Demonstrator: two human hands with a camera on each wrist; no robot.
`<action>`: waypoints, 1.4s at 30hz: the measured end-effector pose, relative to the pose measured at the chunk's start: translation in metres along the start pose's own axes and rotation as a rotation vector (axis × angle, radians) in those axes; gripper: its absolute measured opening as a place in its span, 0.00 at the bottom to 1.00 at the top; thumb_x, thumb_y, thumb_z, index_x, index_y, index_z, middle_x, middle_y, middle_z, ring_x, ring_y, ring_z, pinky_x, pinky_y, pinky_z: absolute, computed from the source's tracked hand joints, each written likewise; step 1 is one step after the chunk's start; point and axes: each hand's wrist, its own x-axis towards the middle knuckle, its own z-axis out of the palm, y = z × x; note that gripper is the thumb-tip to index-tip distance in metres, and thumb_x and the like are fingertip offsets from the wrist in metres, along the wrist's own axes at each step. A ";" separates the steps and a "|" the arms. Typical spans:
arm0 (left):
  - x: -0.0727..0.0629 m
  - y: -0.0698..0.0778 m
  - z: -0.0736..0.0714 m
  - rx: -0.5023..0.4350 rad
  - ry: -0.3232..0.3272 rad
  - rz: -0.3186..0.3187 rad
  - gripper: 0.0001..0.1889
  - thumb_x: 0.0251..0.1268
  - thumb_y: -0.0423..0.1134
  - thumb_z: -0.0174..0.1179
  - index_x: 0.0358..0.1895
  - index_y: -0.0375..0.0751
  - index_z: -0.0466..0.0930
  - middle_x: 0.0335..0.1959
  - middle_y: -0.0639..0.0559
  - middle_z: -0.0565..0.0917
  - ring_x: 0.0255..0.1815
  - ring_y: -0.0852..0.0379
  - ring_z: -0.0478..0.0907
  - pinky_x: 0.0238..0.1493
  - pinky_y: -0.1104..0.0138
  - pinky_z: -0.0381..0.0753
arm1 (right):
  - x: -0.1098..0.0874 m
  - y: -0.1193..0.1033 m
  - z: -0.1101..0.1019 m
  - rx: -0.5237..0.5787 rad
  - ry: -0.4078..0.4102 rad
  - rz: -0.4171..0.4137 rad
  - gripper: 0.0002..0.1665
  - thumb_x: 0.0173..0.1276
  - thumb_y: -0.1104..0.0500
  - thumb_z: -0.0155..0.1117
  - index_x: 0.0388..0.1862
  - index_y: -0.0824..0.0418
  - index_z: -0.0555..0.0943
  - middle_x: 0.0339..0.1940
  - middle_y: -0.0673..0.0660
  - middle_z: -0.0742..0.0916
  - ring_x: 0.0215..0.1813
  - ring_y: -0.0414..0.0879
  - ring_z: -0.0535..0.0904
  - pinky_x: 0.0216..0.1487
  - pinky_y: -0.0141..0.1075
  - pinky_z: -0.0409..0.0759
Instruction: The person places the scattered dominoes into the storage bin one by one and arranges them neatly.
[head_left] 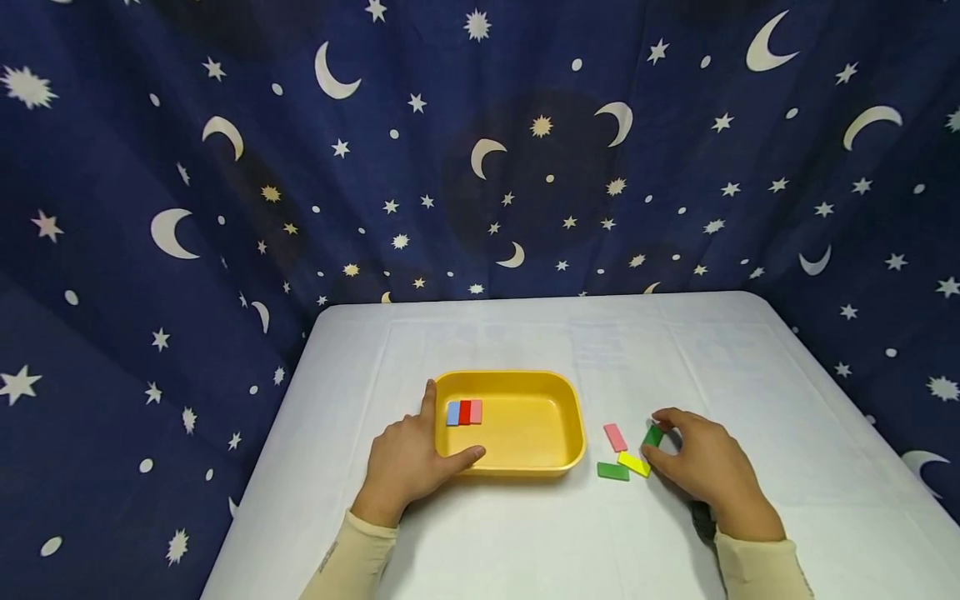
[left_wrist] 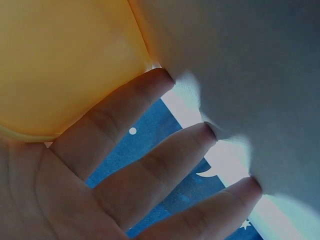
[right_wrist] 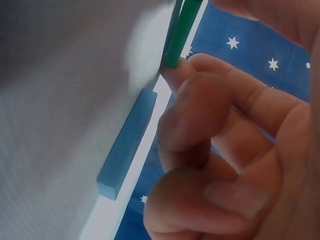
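Observation:
My left hand (head_left: pixel 408 458) rests at the left end of a yellow tray (head_left: pixel 572 417), its index finger along the left wall and its thumb over the front rim. Straight fingers (left_wrist: pixel 155 165) reach down to the tablecloth in the left wrist view. Inside the tray, a blue block (head_left: pixel 453 413), a red block (head_left: pixel 465 412) and a pink block (head_left: pixel 477 412) lie side by side. To the right of the tray, my right hand (head_left: pixel 705 462) pinches a green block (head_left: pixel 653 436) between thumb and fingertips, close over the cloth. Its other fingers are curled in the right wrist view.
Near the right hand lie a loose pink block (head_left: pixel 615 437), a yellow block (head_left: pixel 634 464) and another green block (head_left: pixel 613 472). A light blue block (right_wrist: pixel 127 145) lies beneath the right hand, hidden in the head view. A star-patterned curtain (head_left: pixel 480 192) surrounds the white table (head_left: pixel 525 542).

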 end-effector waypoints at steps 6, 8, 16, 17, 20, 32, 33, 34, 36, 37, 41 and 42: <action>0.000 -0.001 -0.001 0.001 0.000 -0.001 0.77 0.39 0.97 0.41 0.86 0.40 0.50 0.21 0.51 0.76 0.19 0.53 0.74 0.17 0.60 0.70 | 0.002 -0.005 -0.001 -0.014 -0.029 0.003 0.35 0.58 0.46 0.81 0.62 0.61 0.84 0.60 0.67 0.86 0.62 0.69 0.80 0.55 0.68 0.76; 0.001 -0.002 -0.002 -0.002 0.001 -0.003 0.77 0.39 0.97 0.41 0.86 0.41 0.50 0.21 0.51 0.75 0.19 0.54 0.73 0.17 0.60 0.70 | 0.003 -0.006 -0.002 -0.027 -0.040 -0.002 0.35 0.58 0.46 0.81 0.62 0.60 0.84 0.58 0.66 0.87 0.61 0.68 0.81 0.53 0.67 0.77; 0.001 0.000 -0.003 -0.005 0.004 -0.002 0.76 0.41 0.96 0.42 0.86 0.40 0.51 0.21 0.51 0.76 0.20 0.54 0.74 0.18 0.61 0.70 | 0.011 -0.010 -0.010 -0.065 -0.050 -0.030 0.36 0.58 0.45 0.81 0.62 0.59 0.83 0.50 0.59 0.89 0.48 0.59 0.84 0.41 0.61 0.81; 0.001 0.000 -0.004 -0.004 0.002 -0.002 0.76 0.41 0.96 0.43 0.86 0.41 0.51 0.21 0.51 0.76 0.20 0.54 0.74 0.18 0.61 0.70 | 0.011 -0.011 -0.011 -0.064 -0.050 -0.028 0.36 0.58 0.45 0.81 0.63 0.59 0.83 0.51 0.59 0.89 0.48 0.58 0.84 0.40 0.60 0.81; 0.001 0.001 -0.006 -0.004 -0.003 -0.003 0.75 0.41 0.96 0.45 0.86 0.41 0.50 0.21 0.51 0.76 0.20 0.54 0.74 0.17 0.61 0.70 | 0.015 -0.019 -0.016 -0.057 -0.031 -0.044 0.36 0.59 0.45 0.80 0.64 0.58 0.83 0.51 0.59 0.89 0.45 0.56 0.83 0.38 0.58 0.81; 0.001 -0.001 -0.006 0.005 0.005 -0.001 0.76 0.41 0.96 0.43 0.86 0.40 0.50 0.20 0.51 0.76 0.20 0.54 0.74 0.17 0.61 0.70 | 0.050 -0.086 -0.029 0.000 0.110 -0.242 0.32 0.65 0.45 0.77 0.65 0.56 0.83 0.57 0.55 0.88 0.51 0.56 0.85 0.44 0.59 0.84; 0.001 -0.001 -0.006 0.004 0.006 -0.001 0.76 0.41 0.96 0.43 0.86 0.40 0.51 0.21 0.51 0.76 0.20 0.54 0.74 0.17 0.61 0.70 | 0.053 -0.092 -0.029 0.006 0.118 -0.258 0.32 0.65 0.45 0.77 0.65 0.56 0.83 0.57 0.55 0.88 0.51 0.56 0.86 0.45 0.59 0.84; 0.001 -0.001 -0.005 0.003 0.006 -0.001 0.76 0.41 0.96 0.42 0.86 0.40 0.51 0.21 0.51 0.77 0.20 0.54 0.74 0.17 0.61 0.70 | 0.055 -0.099 -0.030 0.010 0.125 -0.270 0.32 0.65 0.45 0.77 0.65 0.55 0.83 0.58 0.55 0.88 0.51 0.56 0.86 0.45 0.58 0.84; 0.000 -0.001 -0.004 0.001 0.006 -0.001 0.76 0.41 0.96 0.42 0.86 0.40 0.51 0.22 0.50 0.78 0.21 0.54 0.75 0.17 0.61 0.70 | 0.060 -0.112 -0.030 0.022 0.137 -0.298 0.32 0.65 0.44 0.77 0.65 0.55 0.84 0.59 0.55 0.88 0.52 0.56 0.86 0.46 0.58 0.84; 0.000 -0.001 -0.004 -0.001 0.004 -0.002 0.76 0.41 0.96 0.43 0.86 0.40 0.51 0.22 0.50 0.78 0.21 0.54 0.75 0.17 0.61 0.71 | 0.063 -0.118 -0.029 0.026 0.141 -0.309 0.32 0.65 0.44 0.77 0.65 0.54 0.84 0.59 0.54 0.88 0.51 0.55 0.86 0.46 0.58 0.84; 0.000 -0.001 -0.002 -0.007 0.010 0.004 0.75 0.42 0.95 0.47 0.86 0.40 0.51 0.23 0.49 0.79 0.22 0.53 0.76 0.17 0.60 0.71 | 0.073 -0.142 -0.026 0.052 0.158 -0.352 0.31 0.65 0.43 0.77 0.63 0.53 0.85 0.57 0.52 0.88 0.47 0.52 0.85 0.44 0.55 0.84; 0.000 -0.001 -0.002 -0.009 0.013 0.004 0.75 0.42 0.94 0.48 0.86 0.40 0.51 0.24 0.48 0.80 0.22 0.53 0.76 0.18 0.60 0.71 | 0.075 -0.148 -0.025 0.059 0.162 -0.359 0.30 0.65 0.42 0.77 0.63 0.53 0.85 0.56 0.52 0.88 0.44 0.51 0.85 0.44 0.54 0.84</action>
